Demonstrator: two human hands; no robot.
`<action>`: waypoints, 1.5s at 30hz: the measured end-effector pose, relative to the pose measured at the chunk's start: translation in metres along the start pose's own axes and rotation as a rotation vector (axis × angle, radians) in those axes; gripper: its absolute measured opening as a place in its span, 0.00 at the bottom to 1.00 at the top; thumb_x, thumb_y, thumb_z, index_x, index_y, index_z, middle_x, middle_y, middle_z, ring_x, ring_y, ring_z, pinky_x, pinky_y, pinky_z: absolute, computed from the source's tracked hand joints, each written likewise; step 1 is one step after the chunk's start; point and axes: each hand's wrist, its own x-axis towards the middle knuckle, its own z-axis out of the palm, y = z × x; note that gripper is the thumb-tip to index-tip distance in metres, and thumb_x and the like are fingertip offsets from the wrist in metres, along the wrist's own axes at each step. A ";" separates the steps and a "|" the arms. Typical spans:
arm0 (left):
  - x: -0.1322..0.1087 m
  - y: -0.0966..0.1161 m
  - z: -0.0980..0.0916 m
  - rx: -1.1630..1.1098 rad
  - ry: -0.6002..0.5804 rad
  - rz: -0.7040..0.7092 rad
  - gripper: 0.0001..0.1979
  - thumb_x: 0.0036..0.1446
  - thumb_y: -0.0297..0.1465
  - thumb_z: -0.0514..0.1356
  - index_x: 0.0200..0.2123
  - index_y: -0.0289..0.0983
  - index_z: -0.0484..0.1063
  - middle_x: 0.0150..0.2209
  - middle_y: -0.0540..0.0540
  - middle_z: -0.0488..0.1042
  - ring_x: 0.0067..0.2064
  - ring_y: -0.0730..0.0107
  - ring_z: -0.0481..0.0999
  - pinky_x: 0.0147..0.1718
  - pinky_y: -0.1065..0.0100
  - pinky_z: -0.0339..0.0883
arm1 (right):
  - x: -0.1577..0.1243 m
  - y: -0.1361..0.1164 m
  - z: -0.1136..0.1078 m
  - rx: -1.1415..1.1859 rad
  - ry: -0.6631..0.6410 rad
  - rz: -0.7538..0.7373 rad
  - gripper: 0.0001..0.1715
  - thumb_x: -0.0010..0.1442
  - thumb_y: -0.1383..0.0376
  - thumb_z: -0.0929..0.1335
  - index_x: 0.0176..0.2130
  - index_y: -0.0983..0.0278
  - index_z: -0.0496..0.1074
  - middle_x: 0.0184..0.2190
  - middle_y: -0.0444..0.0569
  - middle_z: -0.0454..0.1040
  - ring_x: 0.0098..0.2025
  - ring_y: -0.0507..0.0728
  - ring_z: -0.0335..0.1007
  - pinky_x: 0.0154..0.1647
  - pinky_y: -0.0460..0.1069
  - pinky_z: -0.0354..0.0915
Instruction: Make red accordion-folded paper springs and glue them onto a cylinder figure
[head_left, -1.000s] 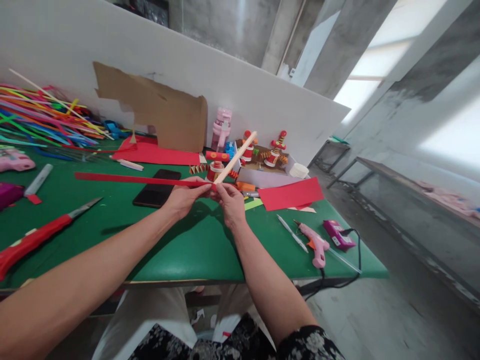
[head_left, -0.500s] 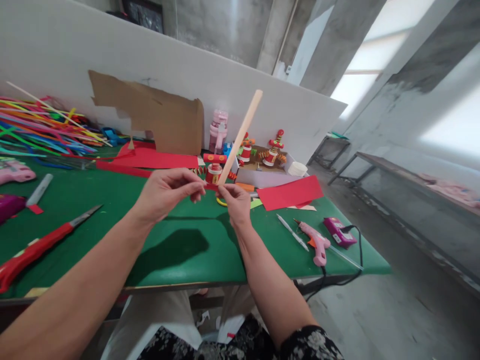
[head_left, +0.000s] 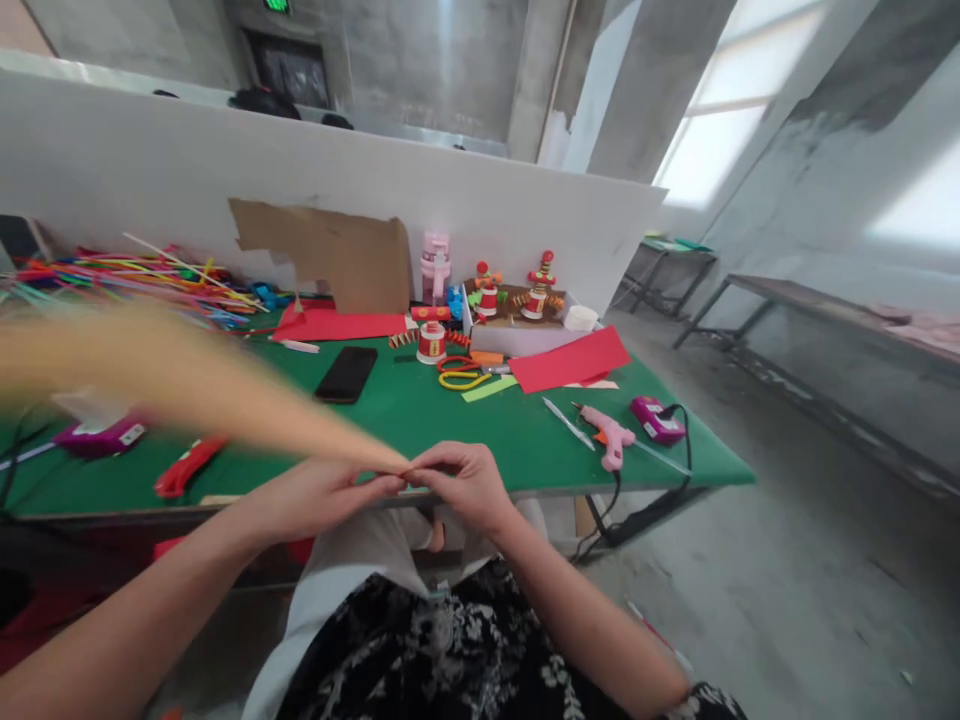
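A pale orange paper strip (head_left: 247, 400), smeared by motion, sweeps from the left edge down to my fingertips over the table's front edge. My right hand (head_left: 466, 487) is closed, thumb and forefinger pinching the strip's narrow end. Against that same end my left hand (head_left: 324, 494) presses its closed thumb and fingers, the two hands' fingertips touching. Beyond them, a small red-and-white cup figure (head_left: 431, 343) with springy paper arms stands on the green table (head_left: 405, 410). Beside it lie scissors (head_left: 463, 376) with red and yellow handles.
A black phone (head_left: 346, 375) lies left of centre. To the right are red paper (head_left: 570, 358), a white pen (head_left: 568, 423) and a pink glue gun (head_left: 609, 435) with its cord. Two similar figures stand in an open box (head_left: 517, 339). Colourful pipe cleaners (head_left: 150, 285) pile up at the back left.
Both hands have come down and nearer to my body, and their fingertips now meet. The strip, upright before in my right hand, has swung over to the left. My view has shifted too.
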 end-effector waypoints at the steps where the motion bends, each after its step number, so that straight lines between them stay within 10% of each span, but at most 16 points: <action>1: -0.002 0.002 0.008 -0.021 -0.015 -0.014 0.21 0.60 0.43 0.50 0.34 0.38 0.79 0.35 0.47 0.80 0.37 0.62 0.76 0.36 0.69 0.67 | -0.009 0.001 -0.001 0.033 -0.010 0.051 0.05 0.48 0.61 0.75 0.26 0.61 0.80 0.25 0.45 0.79 0.29 0.53 0.74 0.33 0.46 0.68; 10: 0.004 0.030 0.068 -0.499 0.304 -0.147 0.22 0.53 0.49 0.57 0.22 0.38 0.78 0.28 0.45 0.80 0.33 0.57 0.78 0.32 0.66 0.70 | -0.054 -0.006 -0.005 0.427 0.210 0.319 0.15 0.41 0.57 0.78 0.29 0.62 0.78 0.25 0.44 0.77 0.28 0.52 0.71 0.32 0.46 0.66; 17: 0.012 0.030 0.067 -0.447 0.261 -0.127 0.17 0.51 0.46 0.61 0.28 0.40 0.81 0.31 0.46 0.82 0.35 0.57 0.79 0.36 0.65 0.72 | -0.057 0.001 -0.006 0.458 0.304 0.375 0.14 0.41 0.57 0.77 0.25 0.63 0.77 0.20 0.42 0.75 0.23 0.49 0.67 0.30 0.45 0.64; 34: 0.007 0.014 0.089 -0.344 0.602 -0.304 0.13 0.47 0.44 0.65 0.29 0.41 0.81 0.29 0.46 0.82 0.34 0.56 0.80 0.33 0.65 0.71 | -0.057 0.009 0.010 0.430 0.388 0.416 0.11 0.42 0.60 0.76 0.23 0.63 0.75 0.18 0.42 0.73 0.21 0.49 0.66 0.27 0.45 0.63; 45: 0.005 0.000 0.111 0.108 0.795 0.196 0.11 0.61 0.35 0.57 0.35 0.40 0.79 0.34 0.46 0.80 0.39 0.62 0.75 0.42 0.61 0.66 | -0.058 0.012 0.014 0.548 0.405 0.505 0.15 0.40 0.59 0.77 0.21 0.64 0.71 0.17 0.42 0.73 0.18 0.49 0.68 0.24 0.44 0.67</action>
